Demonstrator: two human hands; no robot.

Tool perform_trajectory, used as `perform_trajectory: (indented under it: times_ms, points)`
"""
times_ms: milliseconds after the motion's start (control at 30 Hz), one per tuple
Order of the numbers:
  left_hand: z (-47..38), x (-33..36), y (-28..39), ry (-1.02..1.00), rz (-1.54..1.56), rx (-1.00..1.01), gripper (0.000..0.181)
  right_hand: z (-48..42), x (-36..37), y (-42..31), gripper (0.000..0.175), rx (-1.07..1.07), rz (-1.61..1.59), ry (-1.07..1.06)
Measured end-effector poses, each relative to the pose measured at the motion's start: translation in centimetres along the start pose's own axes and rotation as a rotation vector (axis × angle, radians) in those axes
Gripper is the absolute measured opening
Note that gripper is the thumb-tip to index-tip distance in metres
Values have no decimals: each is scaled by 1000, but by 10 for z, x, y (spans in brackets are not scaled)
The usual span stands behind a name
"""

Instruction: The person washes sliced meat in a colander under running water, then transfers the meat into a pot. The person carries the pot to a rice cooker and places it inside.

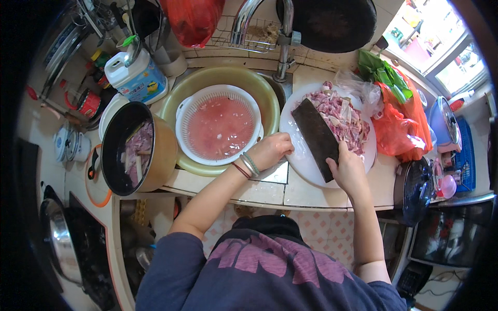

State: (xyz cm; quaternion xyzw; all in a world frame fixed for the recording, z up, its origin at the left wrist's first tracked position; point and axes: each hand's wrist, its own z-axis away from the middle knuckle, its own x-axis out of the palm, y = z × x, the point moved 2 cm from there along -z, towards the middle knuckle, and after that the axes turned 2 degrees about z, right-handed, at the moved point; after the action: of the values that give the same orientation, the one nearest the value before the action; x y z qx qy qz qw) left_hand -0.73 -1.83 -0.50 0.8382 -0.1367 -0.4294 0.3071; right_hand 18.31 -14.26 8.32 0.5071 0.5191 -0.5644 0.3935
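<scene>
My right hand [346, 167] grips a dark, broad-bladed cleaver [317, 140], which lies slanted over a round white cutting board [291, 126]. Chopped raw meat [338, 116] is heaped beside the blade, on its far right side. My left hand [274, 148] is curled at the board's left edge; whether its fingers pinch the rim I cannot tell. Left of it, a white plastic colander [181, 134] filled with reddish water sits inside a large yellow-green basin [169, 101]. Farther left, a deep pot [165, 155] with a dark interior holds more raw meat [138, 155] and pale stick-like pieces.
A chrome faucet [286, 46] rises behind the basin. Red plastic bags [402, 132] with leafy greens [385, 74] stand right of the board. A large white jug [134, 76] is behind the pot. A dark lidded pot [414, 190] sits near the counter's right front edge.
</scene>
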Motion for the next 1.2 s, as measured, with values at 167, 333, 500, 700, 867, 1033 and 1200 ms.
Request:
perform_trajectory:
  times_ms: [167,333,500,700,867,1033,1200]
  points:
    - [0,-2,13,35,-54,20,14,0,-3,-12,30,-15,55,15]
    - [3,-2,15,-43,-115,141,16,0,0,-11,30,-8,80,25]
    - [15,-8,10,44,-165,143,11,0,2,-6,30,-41,68,49]
    - [58,-74,-72,168,-531,-411,26,5,-1,-15,29,-6,68,38]
    - [107,-59,-119,-600,-257,-811,38,3,-3,-23,27,-14,77,43]
    - [108,-50,-134,-380,65,-873,30,4,-3,-21,28,1,67,36]
    - [114,-80,-143,168,932,-995,25,2,-3,-18,29,-5,68,23]
